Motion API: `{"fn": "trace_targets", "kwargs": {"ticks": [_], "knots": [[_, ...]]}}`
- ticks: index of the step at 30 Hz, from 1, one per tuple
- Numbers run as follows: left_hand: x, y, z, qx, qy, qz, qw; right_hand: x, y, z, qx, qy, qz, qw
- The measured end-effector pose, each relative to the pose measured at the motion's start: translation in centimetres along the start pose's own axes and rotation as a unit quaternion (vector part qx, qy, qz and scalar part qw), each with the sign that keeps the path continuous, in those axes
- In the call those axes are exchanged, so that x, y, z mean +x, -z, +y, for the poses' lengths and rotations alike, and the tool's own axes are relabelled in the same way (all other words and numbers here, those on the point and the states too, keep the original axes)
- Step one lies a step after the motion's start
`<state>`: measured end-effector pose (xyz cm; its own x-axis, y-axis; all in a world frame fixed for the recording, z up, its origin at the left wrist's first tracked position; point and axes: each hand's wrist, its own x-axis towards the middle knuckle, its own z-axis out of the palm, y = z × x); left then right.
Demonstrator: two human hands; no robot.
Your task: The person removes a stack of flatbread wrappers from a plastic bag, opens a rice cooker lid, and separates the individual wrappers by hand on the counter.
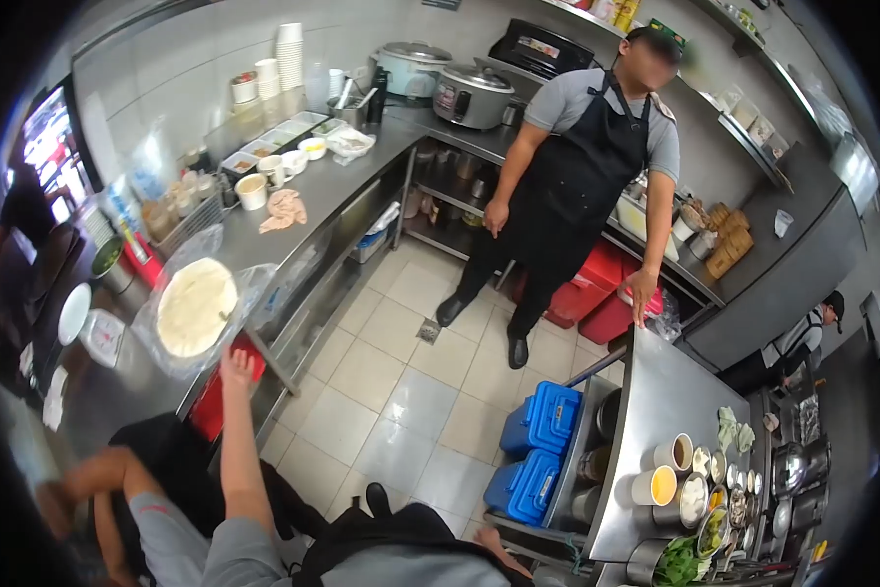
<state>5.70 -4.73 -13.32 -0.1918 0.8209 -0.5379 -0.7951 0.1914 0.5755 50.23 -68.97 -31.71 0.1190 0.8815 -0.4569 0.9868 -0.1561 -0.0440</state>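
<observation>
My left hand is stretched forward, fingers apart, at the lower edge of a clear plastic sheet. A round, flat, pale dough lies on that sheet at the counter's edge. I cannot tell whether my fingers touch the plastic. Low in the view, my right hand hangs beside the steel cart, near the blue lidded bins. Its fingers are small and partly hidden. Beside the dough stands a dial scale.
A co-worker in a black apron stands ahead, one hand on the steel table. Another person's blurred arm is at my left. Cups, rice cookers and raw meat sit on the left counter. Tiled floor lies between.
</observation>
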Motion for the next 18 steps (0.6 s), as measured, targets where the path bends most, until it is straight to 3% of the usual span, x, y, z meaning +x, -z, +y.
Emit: {"fn": "trace_targets", "kwargs": {"ticks": [1, 2, 4, 6, 9, 12, 13, 14, 15, 16, 17, 18], "knots": [[0.1, -2.0, 0.9, -0.003, 0.025, 0.029, 0.999, -2.2, 0.2, 0.5, 0.110, -0.103, -0.090, 0.984], [1.4, -2.9, 1.1, -0.005, 0.028, 0.019, 0.999, -3.4, 1.2, 0.8, 0.262, -0.244, -0.143, 0.923], [1.7, -5.5, 0.5, -0.015, 0.050, 0.005, 0.999, -3.4, 3.4, 1.2, 0.393, -0.380, -0.149, 0.824], [0.5, -8.0, -0.2, -0.061, 0.081, -0.042, 0.994, -2.0, 5.3, 1.8, 0.425, -0.408, -0.143, 0.795], [1.3, -8.6, -2.8, -0.120, 0.083, -0.113, 0.983, 1.7, 7.6, 4.0, 0.430, -0.394, -0.144, 0.799], [0.8, -10.7, -7.1, -0.018, 0.097, -0.094, 0.991, 12.8, 12.5, 7.9, 0.445, -0.365, -0.110, 0.810], [1.5, -10.3, -8.8, -0.163, 0.255, -0.175, 0.937, 17.8, 14.5, 9.1, 0.450, -0.349, -0.089, 0.817], [2.2, -9.8, -10.5, -0.309, 0.461, -0.197, 0.808, 23.6, 16.5, 10.3, 0.451, -0.329, -0.058, 0.828], [2.9, -9.3, -12.2, -0.355, 0.623, -0.180, 0.674, 30.7, 19.1, 11.3, 0.443, -0.287, -0.006, 0.849], [3.6, -8.5, -14.5, -0.184, 0.517, -0.378, 0.746, 38.5, 22.4, 11.7, 0.419, -0.226, 0.059, 0.877], [0.2, -12.4, -14.1, -0.023, 0.398, -0.199, 0.895, 46.2, 26.3, 10.8, 0.374, -0.102, 0.197, 0.901], [-4.6, -16.9, -13.4, 0.137, 0.255, 0.008, 0.957, 52.9, 32.1, 8.9, 0.359, -0.062, 0.182, 0.913]]}}
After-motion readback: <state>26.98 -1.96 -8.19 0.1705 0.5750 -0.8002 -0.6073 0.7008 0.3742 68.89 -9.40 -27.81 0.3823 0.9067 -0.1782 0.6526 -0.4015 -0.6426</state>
